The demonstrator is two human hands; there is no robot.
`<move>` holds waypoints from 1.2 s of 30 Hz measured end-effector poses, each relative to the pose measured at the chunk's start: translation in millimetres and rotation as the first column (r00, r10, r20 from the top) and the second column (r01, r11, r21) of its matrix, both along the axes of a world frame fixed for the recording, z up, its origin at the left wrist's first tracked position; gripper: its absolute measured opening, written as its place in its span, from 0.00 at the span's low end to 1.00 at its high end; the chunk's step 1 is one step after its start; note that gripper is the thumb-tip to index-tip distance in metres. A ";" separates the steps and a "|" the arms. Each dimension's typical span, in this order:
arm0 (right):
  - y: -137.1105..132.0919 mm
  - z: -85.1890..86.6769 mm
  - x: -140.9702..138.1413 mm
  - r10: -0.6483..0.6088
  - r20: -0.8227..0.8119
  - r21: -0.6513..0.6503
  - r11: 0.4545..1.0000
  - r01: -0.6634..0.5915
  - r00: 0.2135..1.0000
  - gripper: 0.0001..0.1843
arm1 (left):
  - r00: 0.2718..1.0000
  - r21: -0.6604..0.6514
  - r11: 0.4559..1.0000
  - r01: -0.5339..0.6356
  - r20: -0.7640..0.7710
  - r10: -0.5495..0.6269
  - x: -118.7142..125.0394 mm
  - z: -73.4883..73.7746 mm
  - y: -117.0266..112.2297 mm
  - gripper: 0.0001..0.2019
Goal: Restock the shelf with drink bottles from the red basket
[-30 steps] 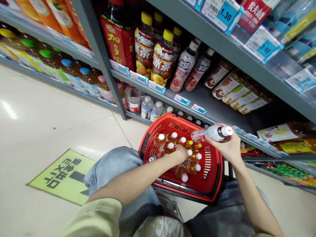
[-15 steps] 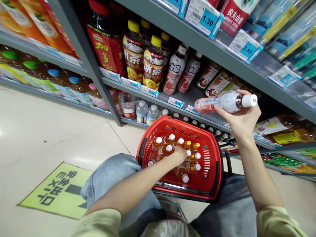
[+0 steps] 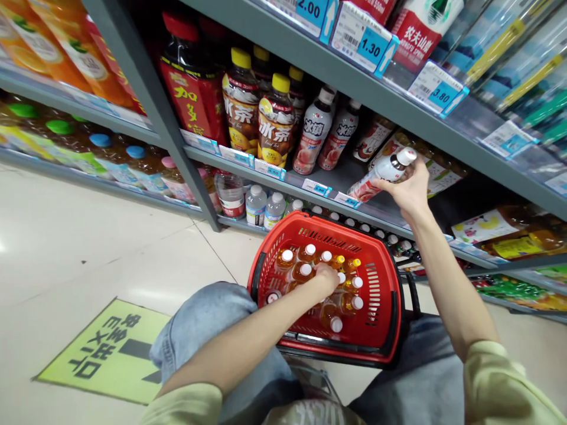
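Note:
My right hand (image 3: 411, 186) is closed around a drink bottle (image 3: 381, 173) with a white cap and a white-and-pink label. The bottle leans, cap up to the right, with its base at the front edge of the middle shelf (image 3: 305, 180). To its left stand two upright bottles (image 3: 313, 130) with similar labels. My left hand (image 3: 326, 280) reaches into a red shopping basket (image 3: 385, 260), its fingers curled down among several amber drink bottles (image 3: 349, 304) with white or yellow caps. What those fingers grip is hidden.
Iced tea bottles (image 3: 274, 127) with yellow caps and a large red-capped bottle (image 3: 190, 88) stand on the middle shelf. Above runs a grey shelf edge with price tags (image 3: 363, 38). Small water bottles (image 3: 256, 205) fill the lower shelf. A yellow floor sign (image 3: 106, 348) lies at left.
My right hand has moved left and up, bringing the bottle from nearly level in front of the shelf to a steeper lean at the shelf edge. My left hand stays in the basket.

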State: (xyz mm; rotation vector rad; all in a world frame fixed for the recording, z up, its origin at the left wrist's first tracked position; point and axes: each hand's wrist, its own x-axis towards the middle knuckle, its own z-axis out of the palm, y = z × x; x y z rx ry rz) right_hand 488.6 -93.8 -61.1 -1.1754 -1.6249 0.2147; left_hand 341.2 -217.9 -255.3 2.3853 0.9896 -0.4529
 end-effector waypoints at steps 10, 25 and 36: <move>32.7 -1.3 13.6 0.109 -0.055 -0.160 0.980 -0.117 0.993 0.38 | 1.000 0.002 1.000 -0.015 -0.003 0.015 1.0 -12.7 -0.6 0.23; 17.8 -53.9 20.8 0.126 -0.154 -0.379 0.908 -0.177 0.980 0.26 | 0.994 -0.012 0.996 0.083 -0.070 -0.084 1.4 5.5 -4.1 0.26; 57.1 -56.0 -26.5 0.193 -0.192 -0.346 0.904 -0.251 0.962 0.31 | 0.994 -0.007 0.997 0.076 -0.078 -0.076 1.1 10.7 -7.0 0.24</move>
